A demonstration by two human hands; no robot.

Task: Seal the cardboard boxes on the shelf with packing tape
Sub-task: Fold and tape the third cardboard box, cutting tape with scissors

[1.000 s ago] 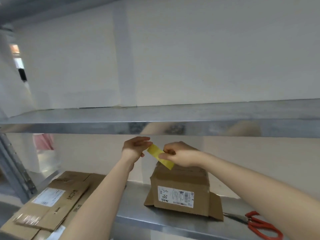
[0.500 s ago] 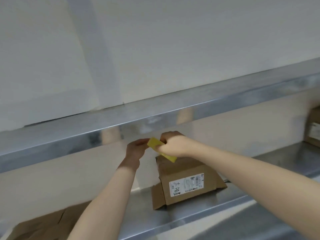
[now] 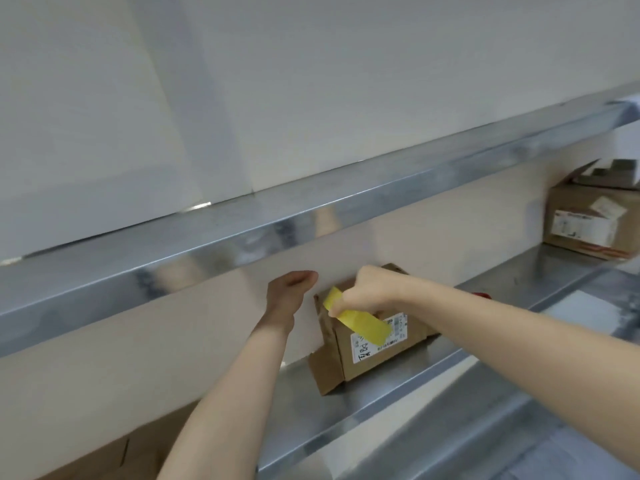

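One strip ready, no box sealed yet

One strip of yellow tape is cut and in play, and that is about as far as the job looks to have got. The right hand, at the centre of the frame, pinches the strip's upper end between curled fingers. The rest of the strip hangs down and to the right across the front face of the small cardboard box, over its printed label. Whether the tape touches the cardboard at all I cannot tell. The left hand hovers just left of the box with relaxed fingers, gripping nothing.

The box stands on the lower shelf, just right of centre, close to the back wall. A flap juts loose at its lower left corner, and its top is hidden behind the right hand, so I judge it unsealed. Well apart, at the right edge, a second box sits on the same shelf. It is blurred, its top looks open, and I make out no tape on it. Flattened cardboard shows at the lower left.

By my reckoning the tape is prepared and nothing is closed. What is left is pressing this strip over the seam, dealing with the loose flap, then the box at the right.
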